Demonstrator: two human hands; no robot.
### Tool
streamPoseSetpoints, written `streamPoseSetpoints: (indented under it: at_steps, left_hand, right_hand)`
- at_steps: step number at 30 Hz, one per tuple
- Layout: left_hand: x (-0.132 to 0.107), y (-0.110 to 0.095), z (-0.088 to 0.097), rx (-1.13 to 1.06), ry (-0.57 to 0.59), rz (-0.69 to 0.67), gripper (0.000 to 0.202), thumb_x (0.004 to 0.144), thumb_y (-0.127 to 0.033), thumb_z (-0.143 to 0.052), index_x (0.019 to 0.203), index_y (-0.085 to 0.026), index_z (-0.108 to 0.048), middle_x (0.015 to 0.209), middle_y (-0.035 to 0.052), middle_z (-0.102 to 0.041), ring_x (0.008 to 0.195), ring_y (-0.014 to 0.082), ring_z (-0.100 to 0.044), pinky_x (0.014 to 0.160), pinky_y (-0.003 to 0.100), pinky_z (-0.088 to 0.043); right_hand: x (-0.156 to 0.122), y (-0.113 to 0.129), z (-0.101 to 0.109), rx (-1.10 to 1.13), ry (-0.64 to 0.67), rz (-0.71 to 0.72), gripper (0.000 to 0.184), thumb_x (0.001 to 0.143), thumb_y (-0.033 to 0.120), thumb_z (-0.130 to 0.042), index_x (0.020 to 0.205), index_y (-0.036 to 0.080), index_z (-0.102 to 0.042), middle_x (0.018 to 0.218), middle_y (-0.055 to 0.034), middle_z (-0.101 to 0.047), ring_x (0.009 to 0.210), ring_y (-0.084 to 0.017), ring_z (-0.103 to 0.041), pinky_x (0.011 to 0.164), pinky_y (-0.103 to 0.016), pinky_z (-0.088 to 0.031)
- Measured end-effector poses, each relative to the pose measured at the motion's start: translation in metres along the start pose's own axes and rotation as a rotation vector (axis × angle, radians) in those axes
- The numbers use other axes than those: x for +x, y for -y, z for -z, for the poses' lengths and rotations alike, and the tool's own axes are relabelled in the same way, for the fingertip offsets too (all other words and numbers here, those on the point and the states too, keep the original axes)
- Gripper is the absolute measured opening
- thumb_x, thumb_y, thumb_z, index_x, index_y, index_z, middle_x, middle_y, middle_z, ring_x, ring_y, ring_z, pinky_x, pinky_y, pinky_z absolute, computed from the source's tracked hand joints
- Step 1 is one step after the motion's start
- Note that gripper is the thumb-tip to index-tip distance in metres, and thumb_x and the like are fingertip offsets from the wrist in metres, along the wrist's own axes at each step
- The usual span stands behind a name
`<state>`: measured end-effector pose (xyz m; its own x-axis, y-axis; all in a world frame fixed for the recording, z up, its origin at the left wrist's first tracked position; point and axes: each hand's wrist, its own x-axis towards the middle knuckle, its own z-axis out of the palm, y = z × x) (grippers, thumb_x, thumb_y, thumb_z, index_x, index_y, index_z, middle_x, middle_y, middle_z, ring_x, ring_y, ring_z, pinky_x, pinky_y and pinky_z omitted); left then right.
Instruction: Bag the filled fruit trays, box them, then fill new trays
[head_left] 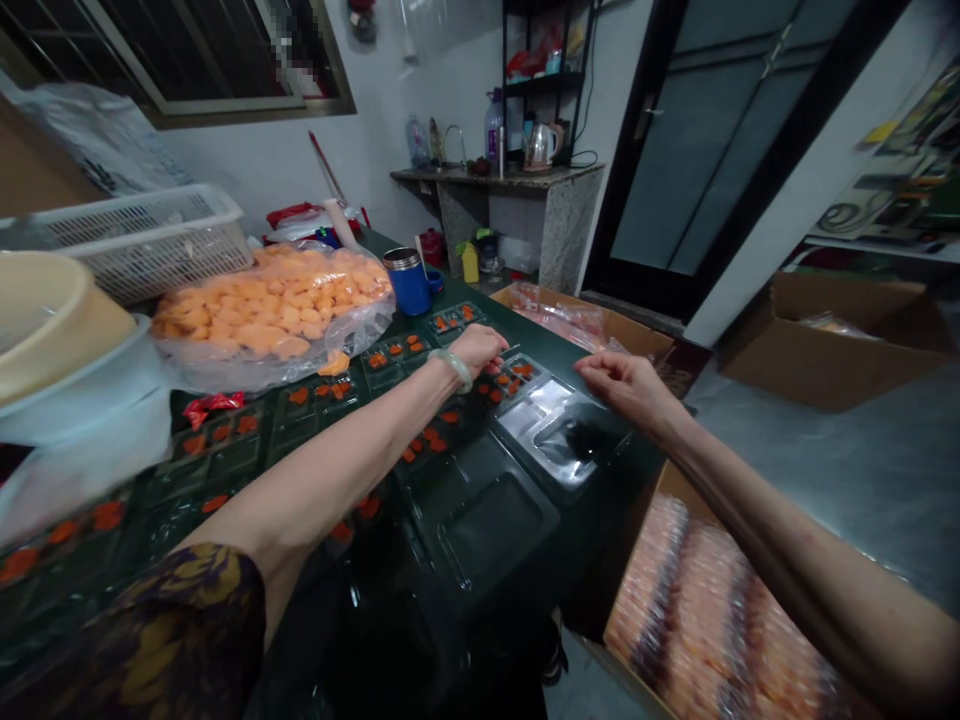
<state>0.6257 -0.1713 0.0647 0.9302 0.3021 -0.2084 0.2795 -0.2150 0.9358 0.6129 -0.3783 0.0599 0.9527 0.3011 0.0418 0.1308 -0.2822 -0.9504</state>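
My left hand [480,352], a pale bangle [455,366] on its wrist, is over the far trays with its fingers curled together; what they hold, if anything, cannot be made out. Just below it, small orange-red pieces [519,371] sit in the compartments of a clear plastic tray [559,425]. To the right, past that tray's edge, my right hand [622,385] is raised with thumb and fingers pinched. Anything in that pinch is too small to name. A nearer clear tray [487,515] shows a large bare compartment. More trays with orange-red pieces run leftward, partly behind my left arm.
A clear bag of orange pieces [277,305] lies on the dark green table beside a blue mug [407,282]. Stacked basins [67,330] and a white basket [157,235] stand left. Boxes [840,340] are on the floor; one at lower right holds wrapped packs [705,600].
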Motion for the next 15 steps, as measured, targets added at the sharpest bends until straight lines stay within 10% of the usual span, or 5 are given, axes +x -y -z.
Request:
streamPoseSetpoints:
  at_steps: [8,15]
  left_hand:
    - [-0.033,0.012,0.023,-0.038,0.120,-0.119,0.020,0.079,-0.016,-0.060,0.062,-0.011,-0.052,0.051,0.0005,-0.055,0.038,0.0082,-0.050,0.037,0.020,-0.031]
    - [-0.072,0.002,0.028,-0.057,0.107,-0.370,0.022,0.082,-0.024,-0.056,0.063,-0.014,-0.051,0.044,-0.0067,-0.043,0.037,0.0037,-0.041,0.037,0.017,-0.026]
  right_hand:
    - [0.002,0.012,-0.020,0.360,0.156,-0.188,0.013,0.074,0.019,-0.053,0.085,0.015,-0.055,0.054,0.0048,-0.047,0.039,-0.005,-0.031,0.036,-0.017,-0.016]
    - [-0.011,0.038,-0.035,0.774,0.303,-0.469,0.018,0.085,0.019,-0.039,0.086,0.015,-0.056,0.078,-0.0085,-0.061,0.074,-0.016,-0.060,0.065,-0.028,-0.049]
